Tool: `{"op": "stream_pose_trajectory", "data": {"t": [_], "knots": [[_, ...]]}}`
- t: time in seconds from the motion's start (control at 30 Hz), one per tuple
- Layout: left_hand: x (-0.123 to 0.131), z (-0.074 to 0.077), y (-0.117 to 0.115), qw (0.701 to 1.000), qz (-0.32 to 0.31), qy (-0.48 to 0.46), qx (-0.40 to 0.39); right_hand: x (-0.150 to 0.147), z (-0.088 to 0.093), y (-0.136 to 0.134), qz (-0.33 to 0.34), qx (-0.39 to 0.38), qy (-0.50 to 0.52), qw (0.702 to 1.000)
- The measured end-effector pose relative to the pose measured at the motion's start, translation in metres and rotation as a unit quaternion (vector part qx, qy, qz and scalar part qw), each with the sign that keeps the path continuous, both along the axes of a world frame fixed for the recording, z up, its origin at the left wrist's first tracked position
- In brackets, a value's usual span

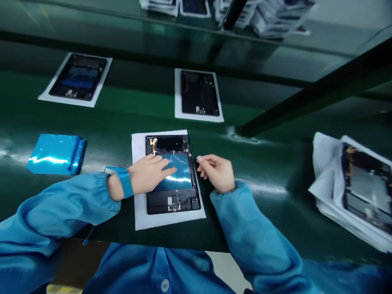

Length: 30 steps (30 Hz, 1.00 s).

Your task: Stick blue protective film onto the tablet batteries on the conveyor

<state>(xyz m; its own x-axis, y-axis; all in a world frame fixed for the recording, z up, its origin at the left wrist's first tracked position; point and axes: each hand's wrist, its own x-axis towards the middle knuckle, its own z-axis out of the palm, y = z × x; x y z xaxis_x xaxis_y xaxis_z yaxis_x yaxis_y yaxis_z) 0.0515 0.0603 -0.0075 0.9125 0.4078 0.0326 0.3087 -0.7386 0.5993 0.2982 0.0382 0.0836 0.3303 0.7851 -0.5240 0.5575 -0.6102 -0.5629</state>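
In front of me an opened tablet (159, 202) lies on a white sheet (141, 216), its circuit parts showing. A shiny blue battery pack (180, 179) fills the middle of it. Across the left part of that pack rests my left hand (148, 173), fingers stretched out flat, a blue strap (125, 181) round the wrist. Just off the tablet's right edge is my right hand (217, 171). Its thumb and forefinger are pressed together and the other fingers curl in. Whether something small sits in that pinch I cannot make out.
A pile of blue battery packs (55, 153) lies at the left. Two more opened tablets, one at the back left (78, 77) and one at the back middle (200, 94), lie on white sheets. Stacked tablets (367, 183) stand at the right, near a dark slanting post (306, 96). An overhead shelf carries more stacks (272, 18).
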Motion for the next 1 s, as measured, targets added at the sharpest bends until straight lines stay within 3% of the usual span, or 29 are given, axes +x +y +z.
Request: {"op": "stream_pose_trajectory", "data": {"t": [0.17,0.37,0.5,0.57,0.6,0.67,0.73,0.8,0.87,1.0], "knots": [[0.021,0.015,0.001,0.998,-0.006,0.061,-0.024,-0.001,-0.001,0.000,0.027,0.007,0.000,1.000],[0.034,0.017,-0.006,0.997,0.030,0.067,-0.017,0.002,-0.006,0.000,0.063,0.016,-0.024,0.998],[0.018,0.010,0.000,0.997,0.052,0.028,-0.056,0.002,-0.003,-0.006,0.090,0.032,-0.051,0.994],[-0.001,-0.001,0.002,0.989,0.120,-0.011,-0.086,-0.004,0.004,-0.012,0.110,0.046,-0.065,0.991],[-0.012,-0.008,0.002,0.982,0.160,-0.028,-0.100,-0.008,0.007,-0.015,0.155,0.055,-0.076,0.984],[-0.032,-0.022,-0.003,0.968,0.212,-0.053,-0.123,-0.020,0.014,-0.020,0.326,0.071,-0.106,0.937],[-0.047,-0.034,-0.010,0.964,0.217,-0.058,-0.146,-0.032,0.016,-0.021,0.530,0.075,-0.135,0.834],[-0.053,-0.041,-0.018,0.964,0.206,-0.045,-0.161,-0.042,0.012,-0.017,0.649,0.063,-0.157,0.742],[-0.053,-0.042,-0.023,0.965,0.199,-0.028,-0.171,-0.050,0.004,-0.007,0.683,0.044,-0.189,0.705],[-0.049,-0.039,-0.025,0.964,0.194,-0.014,-0.181,-0.059,-0.013,0.018,0.667,0.010,-0.261,0.698]]}}
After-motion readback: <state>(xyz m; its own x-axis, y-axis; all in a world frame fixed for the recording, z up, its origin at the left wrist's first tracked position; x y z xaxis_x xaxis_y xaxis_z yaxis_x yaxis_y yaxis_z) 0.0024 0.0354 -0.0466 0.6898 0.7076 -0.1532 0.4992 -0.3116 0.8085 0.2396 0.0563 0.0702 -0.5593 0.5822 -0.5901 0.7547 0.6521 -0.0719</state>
